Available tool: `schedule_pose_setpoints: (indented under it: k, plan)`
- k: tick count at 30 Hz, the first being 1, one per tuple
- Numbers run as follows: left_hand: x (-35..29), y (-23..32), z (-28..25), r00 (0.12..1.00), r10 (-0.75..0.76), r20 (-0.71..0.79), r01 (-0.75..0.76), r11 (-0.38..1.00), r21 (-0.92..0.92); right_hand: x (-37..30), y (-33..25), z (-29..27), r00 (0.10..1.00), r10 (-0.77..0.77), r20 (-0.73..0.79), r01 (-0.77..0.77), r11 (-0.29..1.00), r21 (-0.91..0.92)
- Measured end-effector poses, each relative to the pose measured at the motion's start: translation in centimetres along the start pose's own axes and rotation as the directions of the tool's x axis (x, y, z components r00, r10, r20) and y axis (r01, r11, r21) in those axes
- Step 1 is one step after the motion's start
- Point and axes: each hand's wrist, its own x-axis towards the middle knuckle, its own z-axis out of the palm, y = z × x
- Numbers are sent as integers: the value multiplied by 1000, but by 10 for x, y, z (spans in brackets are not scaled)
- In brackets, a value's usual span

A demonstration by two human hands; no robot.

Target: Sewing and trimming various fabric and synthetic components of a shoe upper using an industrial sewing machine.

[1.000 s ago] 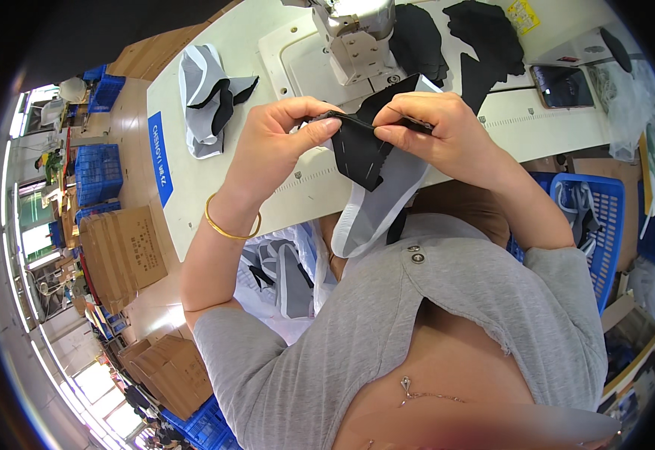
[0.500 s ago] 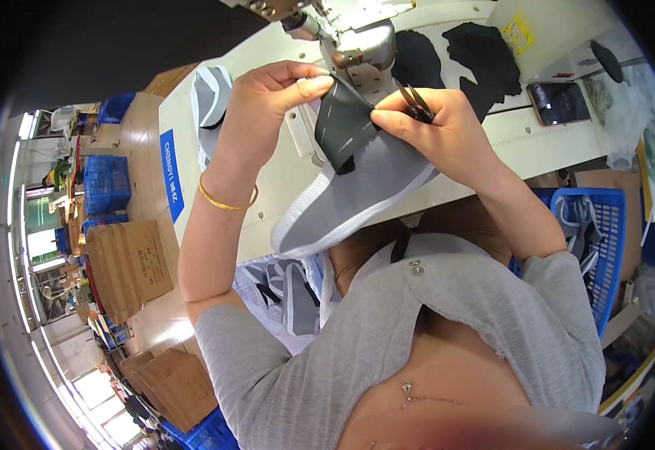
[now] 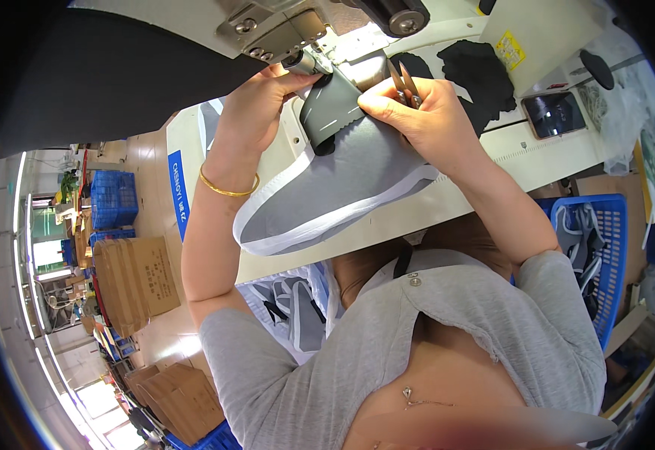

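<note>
A grey shoe upper [image 3: 327, 191] with white edging hangs over the front edge of the sewing machine table. At its top sits a dark lining piece [image 3: 331, 112] marked with short white lines. My left hand [image 3: 256, 101] is closed, thumb and fingers pinching the lining's upper left edge right by the machine's foot. The right edge of the lining is pinched by my right hand [image 3: 425, 116], which also keeps small thread snips [image 3: 406, 82] in its fingers, points upward. The sewing machine head [image 3: 271, 34] overhangs the work and partly hides my left fingers.
Black fabric cutouts [image 3: 481, 79] and a phone [image 3: 554, 115] lie on the table at the far right. A blue basket [image 3: 609, 262] with more shoe uppers stands at my right. Below the table's left front, several grey uppers [image 3: 301, 315] sit in a white-lined container. Cardboard boxes [image 3: 136, 281] stand farther left.
Both hands have brought the shoe upper up to the machine, the lining's top edge now at the foot. The upper's toe end has swung left, and the machine head fills more of the view.
</note>
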Motion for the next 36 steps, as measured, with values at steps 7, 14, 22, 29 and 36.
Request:
schedule_pose_setpoints:
  k: [7,14,22,29,36]
  plan:
    - [6,-2,-2,997,64,43,-71,980,184,-4,6,8,994,-104,-25,104,995,9]
    - [-18,12,-14,970,118,213,-196,896,398,-2,4,8,988,-152,-28,150,986,-76]
    - [-24,11,-31,903,-155,401,100,983,155,-4,3,10,993,-118,-7,118,993,1]
    - [-89,42,-11,901,389,192,-265,143,954,-5,3,9,992,-124,-3,124,992,-4]
    - [-99,-29,64,683,663,306,-573,227,788,-6,11,9,998,-70,-1,70,992,104]
